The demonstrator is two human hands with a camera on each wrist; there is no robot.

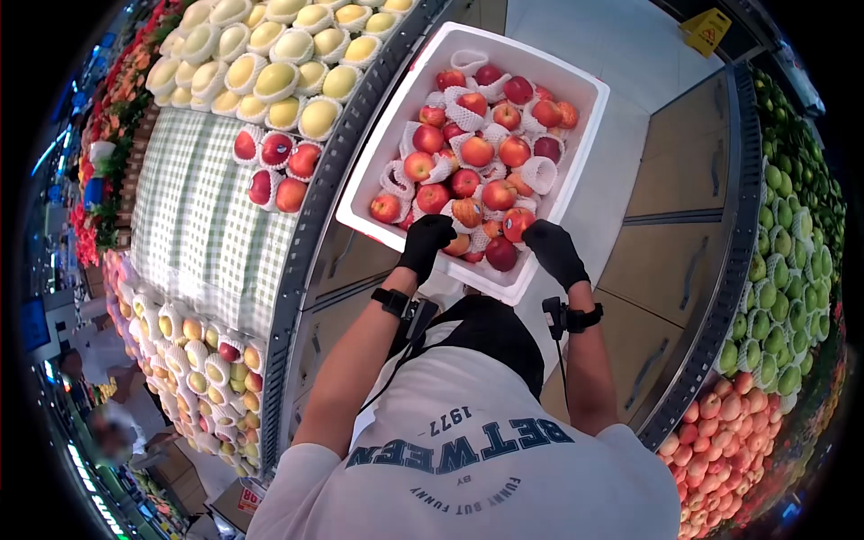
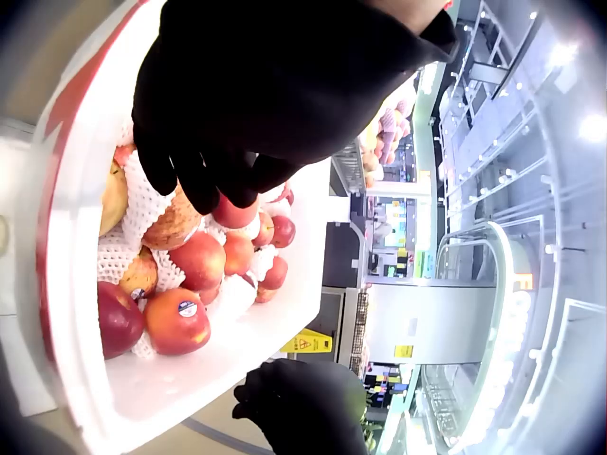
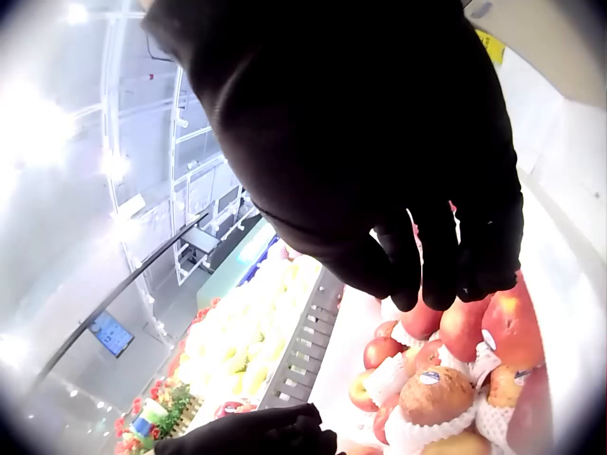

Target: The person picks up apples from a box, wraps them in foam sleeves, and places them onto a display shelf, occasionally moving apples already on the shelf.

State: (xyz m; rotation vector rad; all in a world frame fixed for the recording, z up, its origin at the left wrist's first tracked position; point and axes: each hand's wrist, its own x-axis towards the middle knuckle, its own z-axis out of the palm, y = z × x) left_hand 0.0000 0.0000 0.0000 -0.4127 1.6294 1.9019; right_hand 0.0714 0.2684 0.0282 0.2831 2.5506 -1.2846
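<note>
A white foam box point(image 1: 389, 135) holds several red apples, many in white foam nets. My black-gloved left hand point(image 1: 427, 245) is over its near left part. In the left wrist view, its fingertips hang right by an apple point(image 2: 174, 220) and a white foam net point(image 2: 144, 197). My right hand point(image 1: 555, 254), also gloved, is at the near right side, fingertips close to a stickered red apple point(image 1: 517, 223). The right wrist view shows its fingers point(image 3: 438, 265) bent down over the apples, with no fruit seen in its grasp; the fingertips partly hide the fruit behind.
A display shelf on the left carries netted yellow fruit point(image 1: 279, 81), a few netted red apples point(image 1: 276, 149) and a checked cloth point(image 1: 202, 198). Green fruit point(image 1: 774, 315) and pinkish-red fruit point(image 1: 724, 432) fill the right shelf. A yellow floor sign point(image 1: 706, 31) stands beyond the box.
</note>
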